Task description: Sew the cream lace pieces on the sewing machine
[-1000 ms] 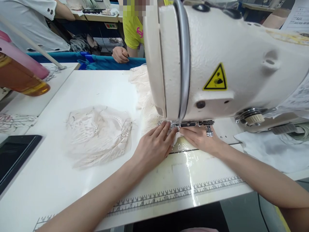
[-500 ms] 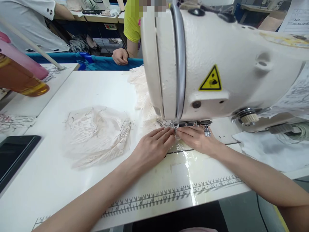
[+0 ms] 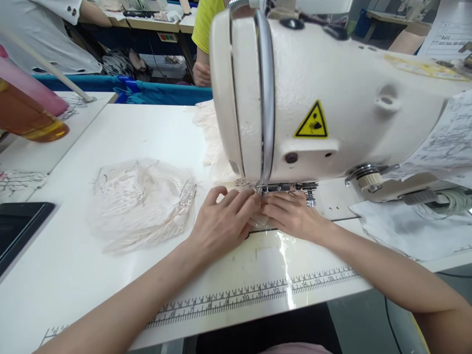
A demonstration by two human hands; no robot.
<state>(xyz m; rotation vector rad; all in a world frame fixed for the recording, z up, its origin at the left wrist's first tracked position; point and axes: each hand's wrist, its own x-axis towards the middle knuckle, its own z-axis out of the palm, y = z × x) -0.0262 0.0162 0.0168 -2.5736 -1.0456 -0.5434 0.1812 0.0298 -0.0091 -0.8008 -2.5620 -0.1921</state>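
The white sewing machine head stands over the worktable, with its metal presser foot area low at the front. My left hand is just left of the needle area, its fingers bent and pinching a pale lace fabric. Close against it, my right hand has its fingers together on the same fabric, below the presser foot; its fingertips are partly hidden. More of the pale lace spreads behind the machine head. A separate crumpled lace piece lies to the left of my left hand.
A printed ruler strip runs along the front edge. A dark phone and a bottle of amber liquid are at the left. White cloth lies at right. Across the table is a person in a yellow sleeve.
My left hand's fingers have risen and bent from lying flat, gathering the lace toward me. The right hand stays beside it. The person opposite has drawn their hand back behind the machine.
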